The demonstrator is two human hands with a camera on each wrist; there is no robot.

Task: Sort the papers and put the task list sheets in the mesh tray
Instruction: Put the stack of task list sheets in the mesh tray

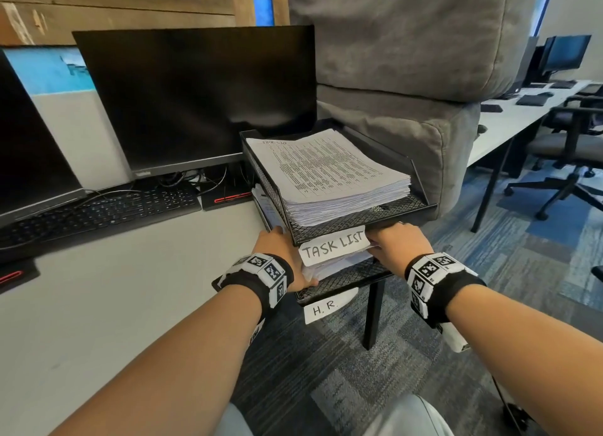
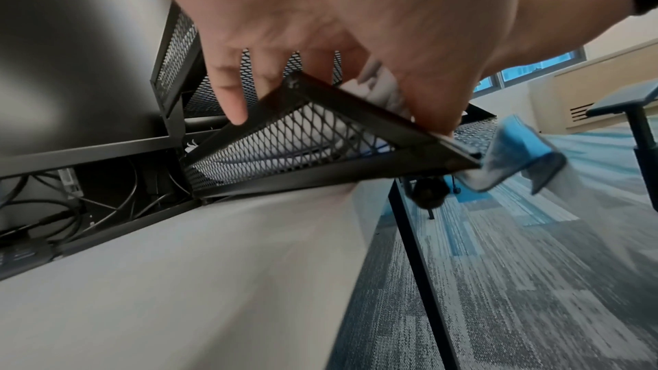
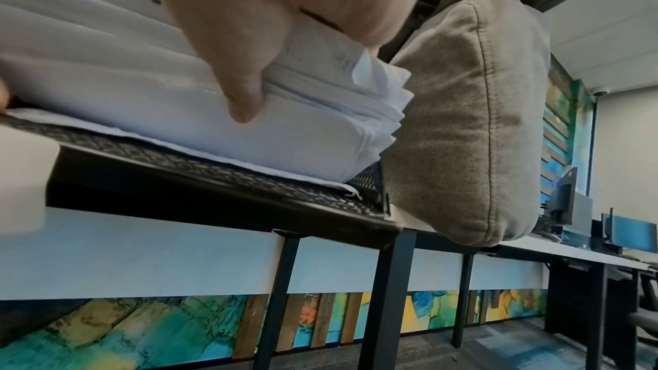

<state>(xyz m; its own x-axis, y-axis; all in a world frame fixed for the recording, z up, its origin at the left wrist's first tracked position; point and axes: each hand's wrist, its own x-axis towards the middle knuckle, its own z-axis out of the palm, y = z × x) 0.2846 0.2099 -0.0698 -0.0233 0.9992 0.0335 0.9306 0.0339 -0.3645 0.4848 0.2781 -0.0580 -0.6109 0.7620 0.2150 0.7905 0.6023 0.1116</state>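
Two black mesh trays are stacked at the desk's right corner. The top tray (image 1: 329, 231) carries a "TASK LIST" label (image 1: 332, 244) and a thick pile of printed sheets (image 1: 326, 171). Below it, the lower tray (image 1: 342, 280) is labelled "H.R." (image 1: 326, 306) and holds a white paper stack (image 1: 339, 262). My left hand (image 1: 277, 249) reaches in at the stack's front left corner, thumb under the sheets and fingers spread over the tray's corner (image 2: 284, 137). My right hand (image 1: 396, 246) pinches the stack's right corner (image 3: 320, 128), thumb against its edge. The top tray hides both sets of fingertips in the head view.
A dark monitor (image 1: 195, 99) and keyboard (image 1: 98, 210) stand left of the trays on the grey desk (image 1: 114, 305). A grey cushion (image 1: 408, 60) presses against the trays' right side. The lower tray overhangs the desk edge above a black leg (image 1: 373, 311). Office chairs (image 1: 571, 148) stand at the right.
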